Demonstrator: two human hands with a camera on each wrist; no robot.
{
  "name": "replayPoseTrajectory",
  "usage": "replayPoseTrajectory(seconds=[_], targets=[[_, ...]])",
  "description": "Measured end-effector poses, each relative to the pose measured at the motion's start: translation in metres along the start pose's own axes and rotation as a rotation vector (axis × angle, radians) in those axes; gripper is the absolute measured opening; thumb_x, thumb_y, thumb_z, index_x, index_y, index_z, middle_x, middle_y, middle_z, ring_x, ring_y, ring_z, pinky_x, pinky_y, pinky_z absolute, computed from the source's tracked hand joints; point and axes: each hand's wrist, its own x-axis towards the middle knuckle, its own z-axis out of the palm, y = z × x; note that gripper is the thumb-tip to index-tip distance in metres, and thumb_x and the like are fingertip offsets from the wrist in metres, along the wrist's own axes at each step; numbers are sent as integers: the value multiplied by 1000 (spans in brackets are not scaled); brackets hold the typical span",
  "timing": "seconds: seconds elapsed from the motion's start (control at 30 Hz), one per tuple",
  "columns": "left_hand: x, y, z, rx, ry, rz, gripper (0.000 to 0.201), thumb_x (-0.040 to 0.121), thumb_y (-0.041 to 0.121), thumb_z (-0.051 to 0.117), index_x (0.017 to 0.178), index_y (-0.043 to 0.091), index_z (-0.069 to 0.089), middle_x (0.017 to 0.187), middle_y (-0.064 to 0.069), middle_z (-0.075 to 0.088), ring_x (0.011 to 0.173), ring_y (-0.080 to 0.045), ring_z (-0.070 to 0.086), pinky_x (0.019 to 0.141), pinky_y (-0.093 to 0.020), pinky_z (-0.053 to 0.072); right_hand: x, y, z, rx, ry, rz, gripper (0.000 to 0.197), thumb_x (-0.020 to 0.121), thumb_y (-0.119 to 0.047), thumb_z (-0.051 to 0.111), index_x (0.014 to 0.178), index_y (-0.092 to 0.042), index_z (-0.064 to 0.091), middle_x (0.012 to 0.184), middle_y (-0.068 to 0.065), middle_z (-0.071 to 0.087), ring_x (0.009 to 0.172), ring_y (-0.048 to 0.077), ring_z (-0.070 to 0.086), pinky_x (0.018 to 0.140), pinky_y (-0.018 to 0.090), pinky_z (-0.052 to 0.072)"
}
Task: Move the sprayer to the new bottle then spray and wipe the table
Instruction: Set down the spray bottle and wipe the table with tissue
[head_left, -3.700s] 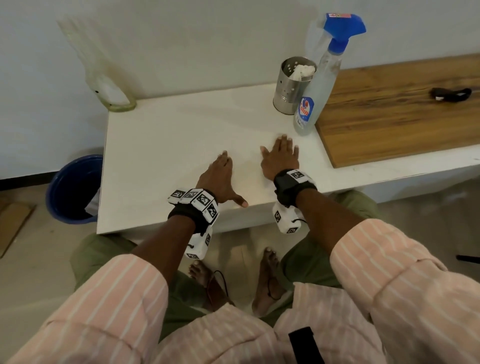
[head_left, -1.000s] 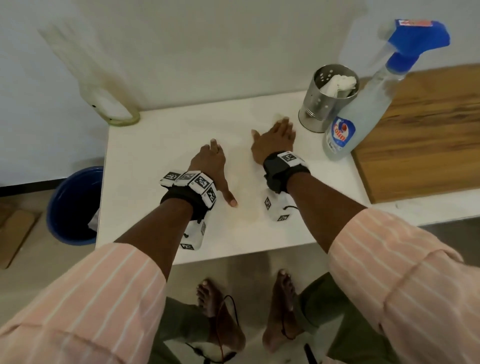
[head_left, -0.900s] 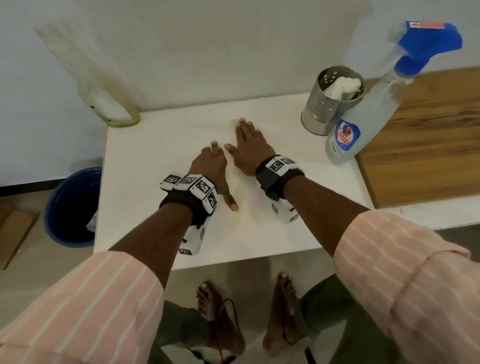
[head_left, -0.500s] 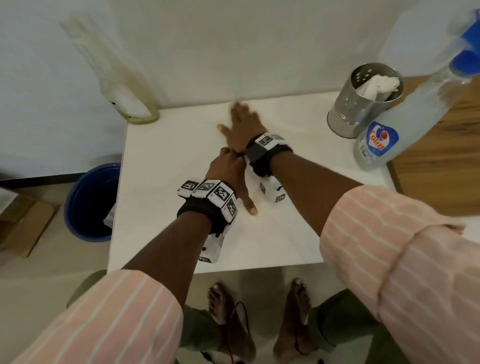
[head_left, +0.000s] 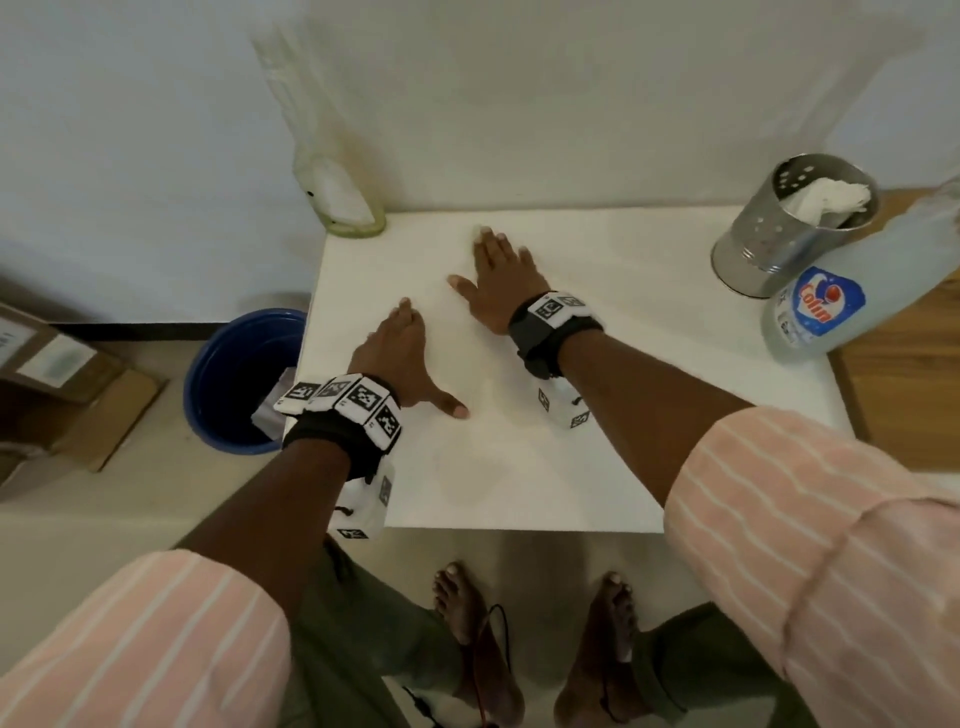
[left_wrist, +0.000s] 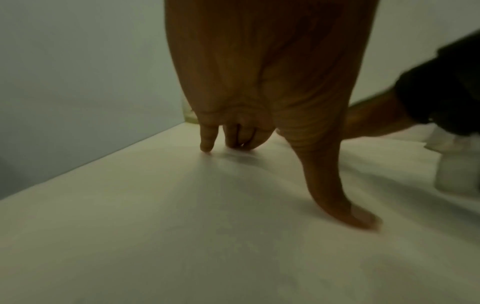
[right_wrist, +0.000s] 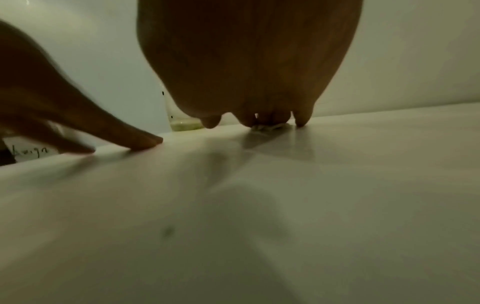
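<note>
The clear Colin bottle (head_left: 831, 301) stands at the table's right edge, leaning in the wide view; its blue sprayer is cut off by the frame edge. A second clear bottle (head_left: 337, 197) with a greenish base (right_wrist: 182, 125) stands at the back left corner. My left hand (head_left: 397, 353) rests flat on the white table (head_left: 649, 415), thumb spread out. My right hand (head_left: 498, 283) lies flat farther back with straight, spread fingers. In the right wrist view a small pale crumpled wad (right_wrist: 267, 127) shows under its fingertips (right_wrist: 301, 121); I cannot tell what it is.
A perforated metal cup (head_left: 769, 244) holding white tissue (head_left: 826, 200) stands beside the Colin bottle. A wooden board (head_left: 909, 395) lies past the table's right side. On the floor to the left are a blue bin (head_left: 234, 379) and cardboard boxes (head_left: 57, 374).
My right hand has slid flat across the table from near the metal cup toward the back left, passing beyond my left hand. The left hand has stayed put. The sprayer head has left the view.
</note>
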Motion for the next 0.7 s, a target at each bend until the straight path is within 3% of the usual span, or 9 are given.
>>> replayPoseTrajectory(seconds=[0.17,0.23,0.33,0.4,0.43,0.5,0.57,0.63,0.7], targets=[[6,3,-3,-11,23,-2,153,33,65,86,149,-3,13,160,-17,9,147,-29,19,118,-38,23,37,-15,-16,-1,-11,32,72,100,-54,13,153,-9,-4,162,5,-7,150,22,-4,122,46,-1],[8,5,-5,-17,16,-9,150,32,61,88,148,-3,17,159,-18,15,143,-31,27,115,-39,28,42,-32,-14,-31,-27,-88,71,99,-55,13,153,-11,-3,163,3,-7,150,20,-4,122,47,-1],[7,3,-1,-74,43,-22,139,28,58,90,143,3,33,148,-13,38,131,-30,44,106,-39,41,30,-51,-4,-88,-75,-299,68,100,-54,13,154,-15,1,163,1,-3,151,19,-1,122,47,2],[6,0,1,-129,54,-22,139,31,53,92,145,4,30,150,-11,36,135,-29,40,109,-38,39,20,-43,0,-148,-47,-330,64,100,-50,14,154,-17,5,163,0,0,150,19,1,121,49,2],[4,0,3,-139,38,-14,143,34,52,92,148,2,21,156,-12,24,143,-28,28,114,-38,32,15,-34,2,-157,-3,-254,63,101,-49,14,154,-16,7,163,2,1,150,20,1,121,50,2],[-1,-1,4,-122,28,-2,149,41,55,89,151,-1,5,161,-14,1,150,-25,5,121,-39,18,7,-18,5,-152,81,52,68,101,-50,14,153,-8,2,162,8,-1,150,25,-1,121,50,-2],[-6,-7,6,-103,36,4,151,44,61,85,150,-1,-2,161,-15,-7,150,-26,-3,122,-44,12,-1,-21,8,-77,68,281,76,100,-52,16,151,0,-2,161,16,-5,150,30,-2,122,48,-2],[-12,-21,5,-108,69,-51,151,44,65,83,150,-2,-3,160,-18,-8,149,-28,-3,121,-47,11,-1,-45,13,-6,67,328,82,99,-55,19,149,6,-4,160,21,-6,149,33,-3,122,45,-2],[-17,-40,4,-80,75,-122,152,44,67,81,149,-6,-1,159,-24,-3,149,-34,1,120,-50,14,2,-77,20,11,74,267,83,99,-55,20,149,7,-4,159,22,-8,149,34,-3,122,43,-3]])
